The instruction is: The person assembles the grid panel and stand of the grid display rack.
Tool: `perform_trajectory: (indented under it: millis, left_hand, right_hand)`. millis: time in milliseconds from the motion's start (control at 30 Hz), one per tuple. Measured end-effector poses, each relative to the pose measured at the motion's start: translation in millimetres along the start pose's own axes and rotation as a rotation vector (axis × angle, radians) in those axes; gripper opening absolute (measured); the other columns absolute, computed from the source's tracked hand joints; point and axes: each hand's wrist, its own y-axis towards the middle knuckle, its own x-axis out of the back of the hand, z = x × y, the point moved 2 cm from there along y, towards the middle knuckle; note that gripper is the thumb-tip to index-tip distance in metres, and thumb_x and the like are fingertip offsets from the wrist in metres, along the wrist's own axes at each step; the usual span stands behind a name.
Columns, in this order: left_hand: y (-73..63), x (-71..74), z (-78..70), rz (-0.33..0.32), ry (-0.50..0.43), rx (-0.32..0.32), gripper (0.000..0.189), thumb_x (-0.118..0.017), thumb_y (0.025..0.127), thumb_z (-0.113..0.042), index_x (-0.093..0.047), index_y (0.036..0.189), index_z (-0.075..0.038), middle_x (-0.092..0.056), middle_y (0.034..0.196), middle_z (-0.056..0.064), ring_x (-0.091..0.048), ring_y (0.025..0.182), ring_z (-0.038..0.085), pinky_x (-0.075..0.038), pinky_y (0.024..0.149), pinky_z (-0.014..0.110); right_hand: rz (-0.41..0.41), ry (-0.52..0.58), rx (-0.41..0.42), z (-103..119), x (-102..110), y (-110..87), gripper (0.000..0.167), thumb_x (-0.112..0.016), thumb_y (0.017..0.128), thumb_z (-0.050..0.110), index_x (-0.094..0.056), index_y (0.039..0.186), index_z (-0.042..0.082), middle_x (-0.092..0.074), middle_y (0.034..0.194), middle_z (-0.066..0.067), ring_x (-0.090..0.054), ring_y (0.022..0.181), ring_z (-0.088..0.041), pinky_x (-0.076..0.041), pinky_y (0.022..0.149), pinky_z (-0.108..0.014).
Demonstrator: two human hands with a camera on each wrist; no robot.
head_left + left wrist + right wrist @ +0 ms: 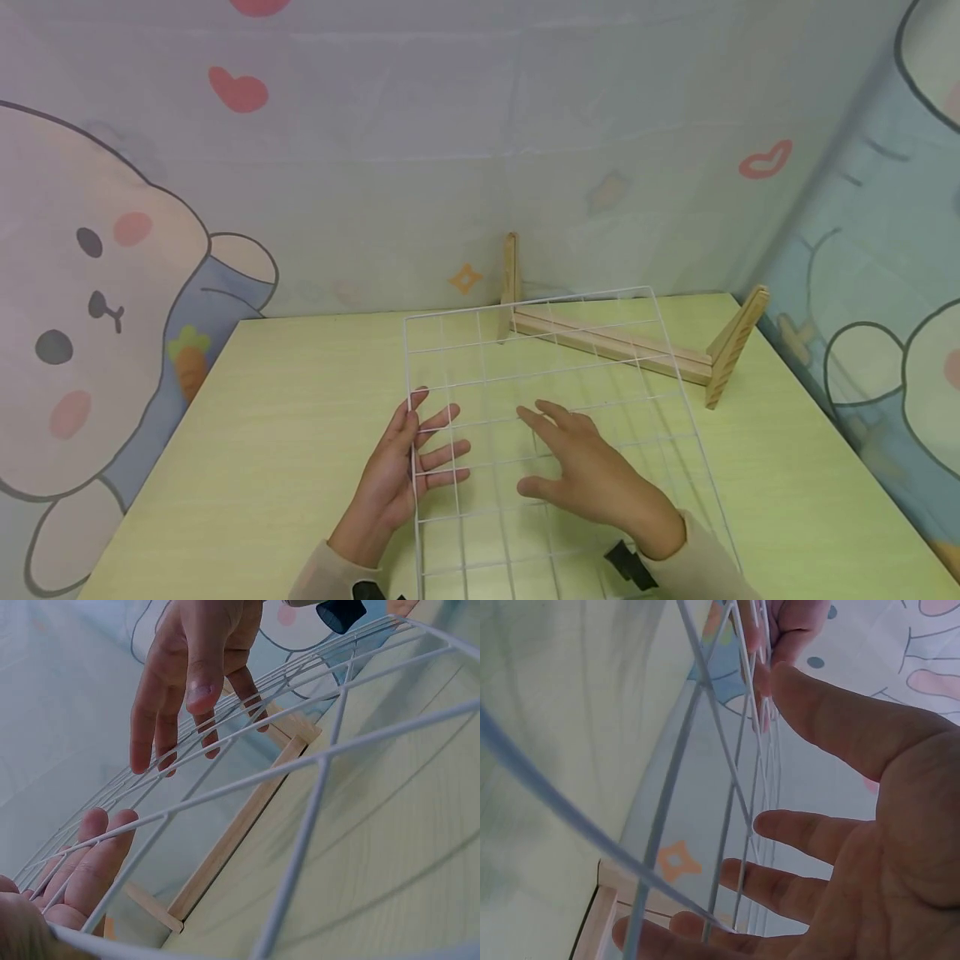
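A rectangular grid panel of thin wire is plain white. The stand of smooth, pale wood is light tan, its grain visible. The pale yellow-green tabletop bears fine streaks. Behind, a soft grey-lilac cloth backdrop is printed with red hearts, an orange four-pointed star and a dark-outlined white cartoon animal with grey eyes, pink cheeks and blue clothing showing an orange, green-topped carrot. The long fabric sleeves are plain beige.

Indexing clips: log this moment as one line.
left hand: holds wire grid by left edge | right hand: spread near wire grid | wooden stand: on table behind wire grid
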Motion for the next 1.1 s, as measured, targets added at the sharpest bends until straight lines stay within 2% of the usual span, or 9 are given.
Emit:
perform_trajectory:
  millis: [200, 367, 500, 700, 933, 1100]
  left_hand:
    - [-4.8, -7.2, -2.3, 0.019, -0.001, -0.015, 0.04, -0.033, 0.117, -0.038, -0.035, 0.157, -0.032, -0.063, 0.145, 0.006, -0.077, 0.102, 0.031, -0.062, 0.083, 0.057]
    - [-7.3, -10.6, -2.9, 0.024, 0.009, -0.019, 0.045, -0.033, 0.117, -0.039, -0.03, 0.16, -0.028, -0.064, 0.144, 0.005, -0.077, 0.102, 0.031, -0.061, 0.084, 0.058]
    - [-8.3, -11.5, -1.9, 0.028, 0.02, -0.031, 0.044, -0.034, 0.117, -0.04, -0.031, 0.159, -0.029, -0.063, 0.144, 0.005, -0.077, 0.103, 0.031, -0.061, 0.085, 0.058]
    - [-9.9, -13.7, -1.6, 0.041, 0.019, -0.046, 0.04, -0.033, 0.117, -0.039, -0.035, 0.155, -0.03, -0.064, 0.143, 0.004, -0.077, 0.103, 0.03, -0.061, 0.084, 0.058]
    - [-12.5, -16.8, -2.5, 0.055, 0.019, -0.067, 0.048, -0.036, 0.116, -0.041, -0.028, 0.161, -0.025, -0.064, 0.144, 0.004, -0.077, 0.103, 0.03, -0.061, 0.085, 0.057]
    - [-12.9, -18.3, -2.6, 0.068, 0.026, -0.077, 0.05, -0.036, 0.116, -0.041, -0.026, 0.161, -0.023, -0.063, 0.145, 0.005, -0.077, 0.103, 0.029, -0.062, 0.084, 0.055]
  right_hand:
    - [-0.006, -0.025, -0.019, 1, 0, 0.2, 0.083, -0.087, 0.09, 0.033, -0.046, 0.16, 0.015, -0.038, 0.166, -0.018, -0.035, 0.146, -0.056, -0.05, 0.098, -0.07]
    - [-0.01, -0.033, -0.027, 2, 1, -0.1, 0.083, -0.087, 0.089, 0.035, -0.047, 0.16, 0.016, -0.039, 0.165, -0.017, -0.035, 0.145, -0.056, -0.05, 0.097, -0.07]
    - [-0.017, -0.034, -0.035, 2, 0, 0.4, 0.083, -0.088, 0.089, 0.033, -0.047, 0.16, 0.016, -0.039, 0.165, -0.018, -0.037, 0.144, -0.054, -0.052, 0.096, -0.067]
    - [-0.025, -0.055, -0.053, 5, -2, 1.4, 0.085, -0.089, 0.087, 0.03, -0.047, 0.16, 0.015, -0.039, 0.165, -0.019, -0.041, 0.14, -0.053, -0.058, 0.086, -0.059]
    - [-0.043, -0.104, -0.099, 6, -6, 4.3, 0.086, -0.09, 0.086, 0.025, -0.047, 0.16, 0.018, -0.038, 0.166, -0.017, -0.039, 0.142, -0.057, -0.058, 0.08, -0.059]
    - [-0.073, -0.166, -0.107, 5, -11, 7.7, 0.084, -0.09, 0.086, 0.021, -0.049, 0.159, 0.019, -0.04, 0.163, -0.019, -0.041, 0.139, -0.058, -0.059, 0.068, -0.053]
